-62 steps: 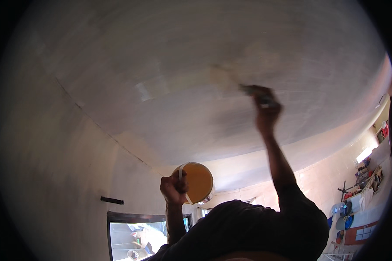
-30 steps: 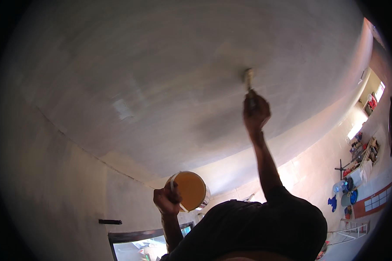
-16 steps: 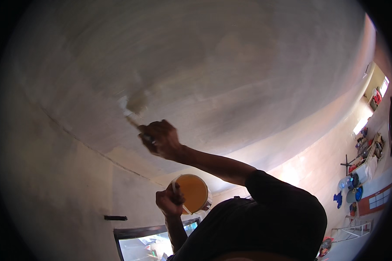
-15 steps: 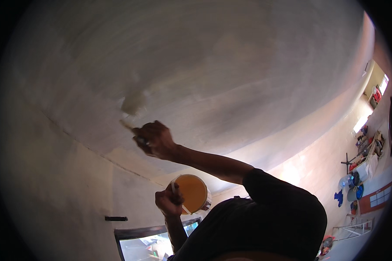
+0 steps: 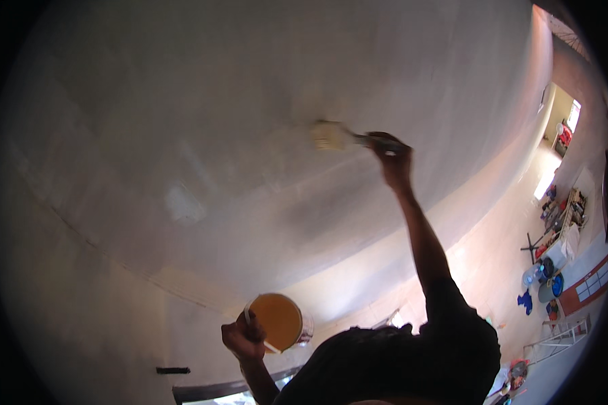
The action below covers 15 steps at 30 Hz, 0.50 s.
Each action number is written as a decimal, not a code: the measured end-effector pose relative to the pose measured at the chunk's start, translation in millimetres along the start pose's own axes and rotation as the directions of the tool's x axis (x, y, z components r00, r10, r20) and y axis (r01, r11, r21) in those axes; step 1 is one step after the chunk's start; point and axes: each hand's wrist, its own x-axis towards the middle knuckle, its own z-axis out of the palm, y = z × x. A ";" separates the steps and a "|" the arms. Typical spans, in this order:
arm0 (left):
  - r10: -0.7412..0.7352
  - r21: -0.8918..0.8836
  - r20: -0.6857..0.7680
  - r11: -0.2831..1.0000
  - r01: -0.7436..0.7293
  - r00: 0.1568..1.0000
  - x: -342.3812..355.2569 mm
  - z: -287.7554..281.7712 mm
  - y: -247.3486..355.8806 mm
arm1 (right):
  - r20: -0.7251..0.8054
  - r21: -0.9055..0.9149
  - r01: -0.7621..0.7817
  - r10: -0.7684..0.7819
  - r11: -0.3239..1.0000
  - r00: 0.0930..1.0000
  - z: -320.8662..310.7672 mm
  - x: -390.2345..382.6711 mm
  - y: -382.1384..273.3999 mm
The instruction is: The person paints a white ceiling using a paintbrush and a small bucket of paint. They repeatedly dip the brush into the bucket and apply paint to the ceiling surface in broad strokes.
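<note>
My right hand [image 5: 393, 156], arm raised, grips a wide flat paintbrush [image 5: 329, 136] by its handle. The brush's pale head is at the large grey plastered surface [image 5: 203, 101] above; whether it presses on it is hard to tell. Lower down, my left hand [image 5: 244, 337] is closed round the pale handle of a round bucket [image 5: 279, 321], held near my chest. Orange-brown shows inside the bucket. Below and left of the brush, a small patch [image 5: 184, 202] on the surface looks paler than its surroundings.
A dark-framed window [image 5: 216, 391] sits at the lower edge, near a short black slot [image 5: 173, 370] in the wall. Far off right are a metal stepladder [image 5: 562, 337], blue containers [image 5: 550, 287], a red-brown door [image 5: 591, 283] and piled household things.
My right hand with the paintbrush has swung up and to the right across the surface. My left hand and the bucket sit slightly lower and farther left in view.
</note>
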 end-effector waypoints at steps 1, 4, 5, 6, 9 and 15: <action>0.039 0.000 -0.136 0.999 -0.039 0.990 -5.3 16.8 -0.6 | -0.052 0.054 0.054 -0.051 0.997 0.997 -26.0 10.6 5.9; 0.030 0.011 -0.141 1.000 -0.029 0.990 -0.3 13.3 -2.3 | -0.209 -0.066 0.103 -0.114 0.993 0.971 -97.8 39.7 29.7; -0.007 -0.049 -0.171 0.999 -0.002 0.985 5.4 10.2 -2.5 | -0.278 -0.184 0.148 -0.196 0.972 0.940 -116.4 45.4 41.3; -0.006 -0.042 -0.127 0.999 0.001 0.992 6.4 14.1 0.1 | -0.293 -0.200 0.150 -0.205 0.968 0.934 -130.5 47.4 41.2; 0.006 -0.041 -0.007 0.999 -0.006 1.000 2.6 17.2 6.5 | -0.309 -0.233 0.140 -0.210 0.962 0.928 -138.6 31.4 12.3; -0.014 -0.059 -0.029 0.998 0.012 0.999 -3.0 14.0 8.6 | 0.072 0.073 -0.052 0.046 0.996 0.996 -74.5 -59.4 -50.6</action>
